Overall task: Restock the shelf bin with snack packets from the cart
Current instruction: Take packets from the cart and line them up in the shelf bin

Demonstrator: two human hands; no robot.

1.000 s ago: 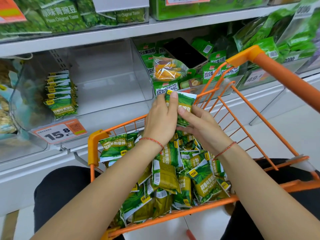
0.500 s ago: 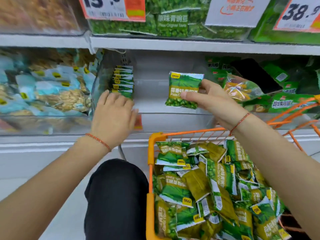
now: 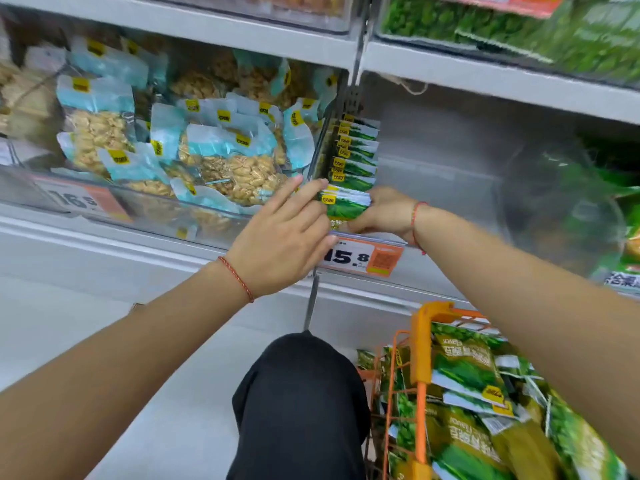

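Seating a green snack packet (image 3: 344,204) at the front of the upright row (image 3: 356,150) in the clear shelf bin (image 3: 450,174): right hand (image 3: 382,216) grasps it, left hand (image 3: 284,237) lies relaxed, fingers touching its edge. Risk: letting go early tips the row forward, or the packet slides out over the low bin front. Cart (image 3: 420,341) waits at lower right, full.

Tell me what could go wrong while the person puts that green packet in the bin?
1. The green pea packet sits at the front of a standing row of packets; if the right hand lets go too soon, the row might tip forward.
2. The left hand rests near the 15.8 price tag and could knock it.
3. The orange cart is close to the person's knee and may get bumped.
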